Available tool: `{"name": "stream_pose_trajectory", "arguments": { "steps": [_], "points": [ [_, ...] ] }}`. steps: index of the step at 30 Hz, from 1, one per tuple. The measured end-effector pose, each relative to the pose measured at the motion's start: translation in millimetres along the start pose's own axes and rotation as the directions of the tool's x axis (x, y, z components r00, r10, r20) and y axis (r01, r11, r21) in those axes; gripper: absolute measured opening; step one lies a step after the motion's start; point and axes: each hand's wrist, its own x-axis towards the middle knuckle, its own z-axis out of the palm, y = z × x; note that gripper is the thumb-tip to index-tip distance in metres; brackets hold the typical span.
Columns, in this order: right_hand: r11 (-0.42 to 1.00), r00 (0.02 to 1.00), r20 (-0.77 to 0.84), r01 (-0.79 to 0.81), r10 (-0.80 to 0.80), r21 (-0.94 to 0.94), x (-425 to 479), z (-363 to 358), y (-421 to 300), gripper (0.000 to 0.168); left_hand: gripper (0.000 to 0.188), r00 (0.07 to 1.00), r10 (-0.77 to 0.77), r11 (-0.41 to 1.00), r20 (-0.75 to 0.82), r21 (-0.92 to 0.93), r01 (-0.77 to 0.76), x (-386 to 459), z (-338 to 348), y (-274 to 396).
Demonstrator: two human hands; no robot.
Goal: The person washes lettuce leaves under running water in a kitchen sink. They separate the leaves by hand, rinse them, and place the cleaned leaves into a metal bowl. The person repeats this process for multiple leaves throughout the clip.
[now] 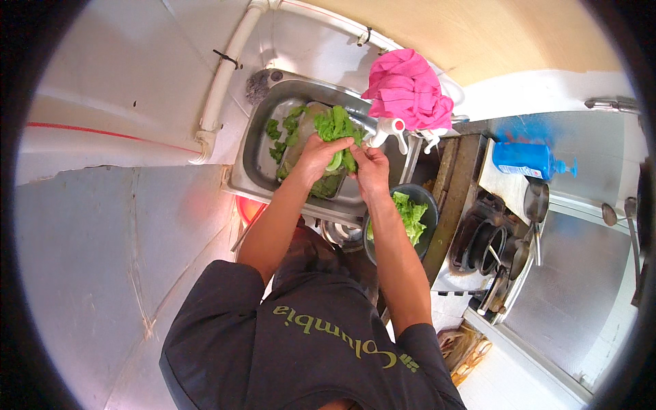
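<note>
Over a stainless steel sink (249,180), my left hand (323,156) grips a bunch of leafy green lettuce (334,124) from the left. My right hand (371,164) pinches the same bunch from the right, its fingers close to my left thumb. Beneath the hands lies a tray (293,154) in the basin, with more greens in and around it. Loose green leaves (279,149) lie in the left part of the basin. A dark round bowl (433,209) holds torn lettuce leaves (410,215) beside my right forearm, which hides part of it.
A white tap (382,132) reaches over the sink's right side, near a bundled pink cloth (407,89). Farther right are a blue pump bottle (525,160), a ladle (536,202) and dark cookware (482,246). A grey scouring pad (258,87) sits at the sink's back left corner.
</note>
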Motion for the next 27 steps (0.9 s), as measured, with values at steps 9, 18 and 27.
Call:
{"name": "stream_pose_trajectory", "arguments": {
  "steps": [9,18,27],
  "points": [
    [0.928,0.973,0.009,-0.223,0.230,0.300,-13,4,-22,0.016,0.027,0.957,0.115,0.986,-0.267,-0.087,-0.143,19,2,13],
    [0.826,0.839,0.439,-0.475,0.321,0.303,4,-24,4,0.010,0.026,0.915,0.132,0.966,-0.381,-0.159,-0.206,16,5,5],
    [0.935,0.934,-0.049,-0.351,0.354,0.053,11,-44,15,0.036,0.027,0.957,0.037,0.981,-0.288,-0.170,-0.089,3,-9,22]
  ]
}}
